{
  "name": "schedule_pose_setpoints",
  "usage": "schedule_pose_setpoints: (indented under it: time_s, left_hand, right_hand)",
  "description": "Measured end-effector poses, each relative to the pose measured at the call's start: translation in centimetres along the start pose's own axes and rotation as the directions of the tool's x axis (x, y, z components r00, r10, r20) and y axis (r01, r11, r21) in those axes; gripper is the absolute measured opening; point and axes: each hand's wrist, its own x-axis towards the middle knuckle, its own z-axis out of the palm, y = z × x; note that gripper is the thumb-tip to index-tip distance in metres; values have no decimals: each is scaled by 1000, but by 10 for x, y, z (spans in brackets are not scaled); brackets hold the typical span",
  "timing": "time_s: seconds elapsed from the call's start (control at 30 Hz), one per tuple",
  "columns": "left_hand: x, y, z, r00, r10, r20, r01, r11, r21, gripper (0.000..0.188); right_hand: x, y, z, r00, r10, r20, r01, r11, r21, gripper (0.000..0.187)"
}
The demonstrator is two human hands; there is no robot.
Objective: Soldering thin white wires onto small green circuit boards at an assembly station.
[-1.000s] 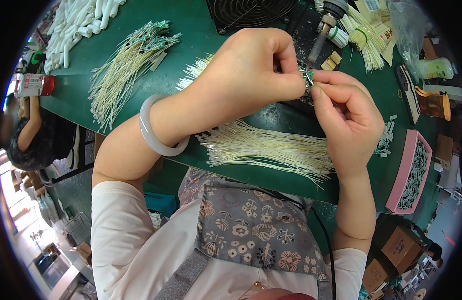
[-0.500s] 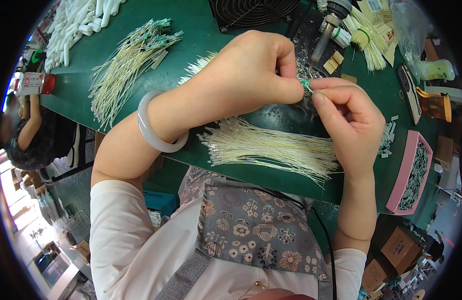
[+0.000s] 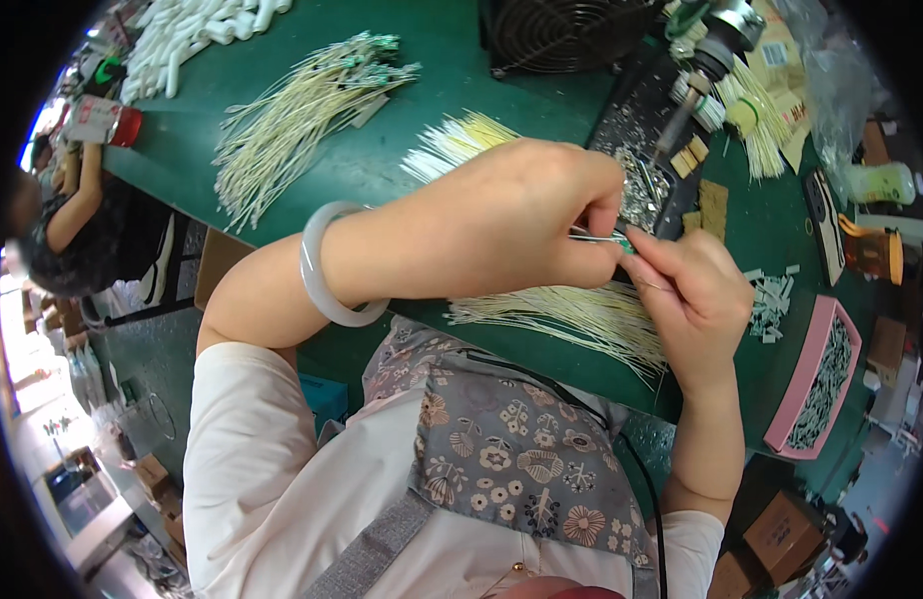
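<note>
In front of my chest, a small green circuit board (image 3: 627, 246) with thin wires sits between my two hands' fingertips. My left hand (image 3: 541, 215), closed in a pinch, holds it from the left, and thin pale leads show at its fingers. My right hand (image 3: 699, 299) is also closed, thumb and forefinger pinching at the board's right side, with a thin wire crossing its fingers. Just below lies a bundle of yellow and white wires (image 3: 571, 317), partly hidden by my left forearm. Beyond the hands, a soldering iron (image 3: 678, 122) points down over a dark tray (image 3: 621, 120) with solder scraps.
A black fan (image 3: 561, 35) stands at the back. Wires with green boards (image 3: 317, 120) lie far left, near white tubes (image 3: 197, 35). At right are a pink box (image 3: 811, 379) of small grey-green pieces, loose pieces (image 3: 771, 302) and a phone (image 3: 826, 225). Another person (image 3: 72, 220) sits far left.
Both hands have come down toward me, away from the soldering iron, with the green board. My right fingers have moved from the wire up to the board. The whole view has shifted slightly.
</note>
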Motion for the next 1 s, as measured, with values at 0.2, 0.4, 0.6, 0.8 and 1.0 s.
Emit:
schedule_pose_setpoints:
  time_s: [0.2,0.4,0.6,0.8,1.0]
  left_hand:
    - [-16,-15,-57,974,-139,-181,179,958,226,11]
    - [-40,-47,-59,993,-7,-115,70,824,562,9]
    - [-31,-49,-51,976,-30,-217,137,857,496,10]
    - [-18,-56,-46,982,30,-187,76,842,535,10]
    - [-8,-60,-41,986,41,-163,56,837,545,12]
  right_hand:
    - [-2,-2,-2,1000,-24,-10,25,1000,15,22]
    - [-2,-3,0,997,-72,34,70,997,36,21]
    - [-2,-3,3,996,-55,65,51,996,74,21]
    - [-2,-3,2,998,-50,48,49,998,27,21]
    - [-3,-2,0,997,-42,66,39,998,39,19]
